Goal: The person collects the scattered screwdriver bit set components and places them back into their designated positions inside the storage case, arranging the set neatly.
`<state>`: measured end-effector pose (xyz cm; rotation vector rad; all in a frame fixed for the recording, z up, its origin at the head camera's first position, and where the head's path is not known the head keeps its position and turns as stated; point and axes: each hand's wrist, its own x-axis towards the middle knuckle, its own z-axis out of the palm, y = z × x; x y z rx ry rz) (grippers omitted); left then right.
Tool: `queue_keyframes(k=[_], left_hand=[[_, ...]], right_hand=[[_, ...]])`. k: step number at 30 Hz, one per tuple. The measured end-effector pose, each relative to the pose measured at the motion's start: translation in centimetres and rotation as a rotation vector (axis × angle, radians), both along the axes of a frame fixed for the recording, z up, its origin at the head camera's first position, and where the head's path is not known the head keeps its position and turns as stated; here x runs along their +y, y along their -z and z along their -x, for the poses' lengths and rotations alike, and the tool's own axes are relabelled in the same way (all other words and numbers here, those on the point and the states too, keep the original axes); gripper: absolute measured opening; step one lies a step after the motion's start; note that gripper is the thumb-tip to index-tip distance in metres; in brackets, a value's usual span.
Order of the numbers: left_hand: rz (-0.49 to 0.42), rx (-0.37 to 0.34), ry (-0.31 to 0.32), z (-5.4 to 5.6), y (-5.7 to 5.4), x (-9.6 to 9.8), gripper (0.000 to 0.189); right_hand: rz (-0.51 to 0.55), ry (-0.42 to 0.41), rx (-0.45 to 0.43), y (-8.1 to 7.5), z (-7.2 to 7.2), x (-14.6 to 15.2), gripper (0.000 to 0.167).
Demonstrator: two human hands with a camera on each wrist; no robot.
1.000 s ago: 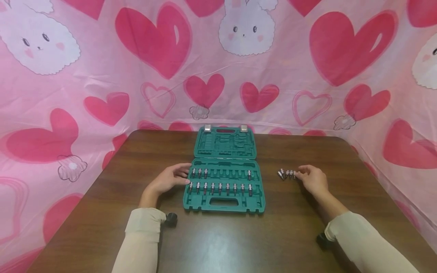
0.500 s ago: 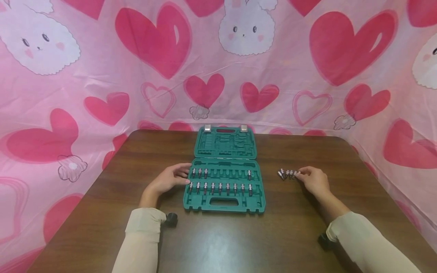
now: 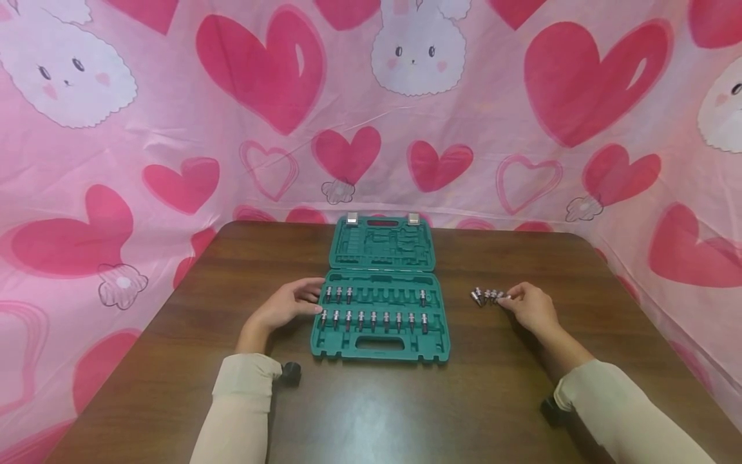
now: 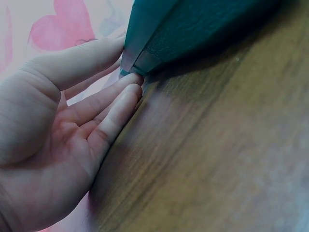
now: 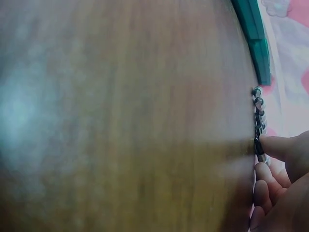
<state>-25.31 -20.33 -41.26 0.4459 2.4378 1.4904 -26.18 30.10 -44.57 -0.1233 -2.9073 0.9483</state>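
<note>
Having barely shifted, the right hand (image 3: 530, 307) is pinching a loose bit (image 5: 261, 157), still outside the green case (image 3: 336, 345), which the left hand (image 3: 285, 304), fingers relaxed, is touching.

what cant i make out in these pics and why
Exact number of loose bits: head view, bunched and partly covered by the right hand.
Any markings on the seated bits: head view, too small.
Most of the green case: left wrist view, cut off by the top edge.
</note>
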Motion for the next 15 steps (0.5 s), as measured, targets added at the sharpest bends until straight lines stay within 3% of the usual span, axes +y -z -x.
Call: queue_keyframes(k=[10,15], left_hand=[[0.005,0.002,0.005,0.1,0.1,-0.1,0.061],[0.003,0.004,0.003,0.8,1.5,-0.4,0.062]], right_hand=[[-0.016,0.009,0.013,-0.1,-0.1,0.0,0.030],[-0.016,0.019,0.033,-0.3,-0.2,-0.1,0.031]])
